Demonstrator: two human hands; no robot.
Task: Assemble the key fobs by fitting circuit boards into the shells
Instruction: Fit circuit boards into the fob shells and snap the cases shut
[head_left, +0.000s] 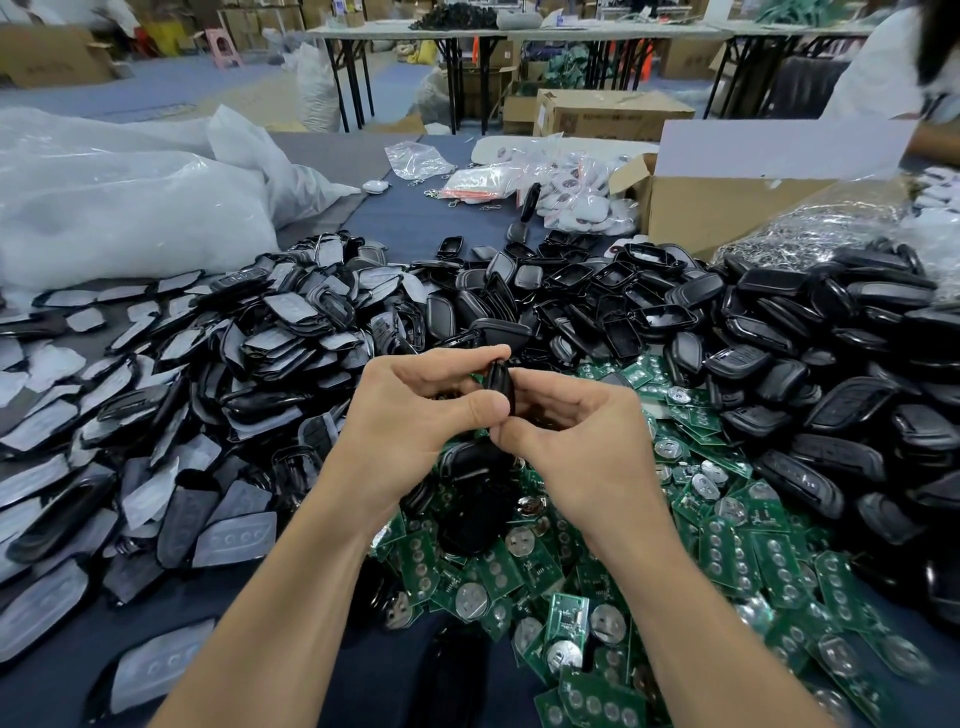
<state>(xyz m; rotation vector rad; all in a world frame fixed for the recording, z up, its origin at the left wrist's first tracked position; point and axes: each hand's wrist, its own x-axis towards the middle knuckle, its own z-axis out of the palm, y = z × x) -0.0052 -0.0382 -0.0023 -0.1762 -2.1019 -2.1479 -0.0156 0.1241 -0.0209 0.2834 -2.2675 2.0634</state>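
Both hands, left hand (415, 410) and right hand (576, 436), pinch one black key fob (501, 384) between curled fingers. Green circuit boards (727, 551) lie heaped on the bench beneath

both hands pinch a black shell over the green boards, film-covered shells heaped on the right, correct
No: in the head view the film-covered shells heap on the left. The left hand and right hand do pinch a black shell over the green boards.

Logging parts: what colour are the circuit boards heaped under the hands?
Green circuit boards, with round silver battery clips, clearest in the head view.
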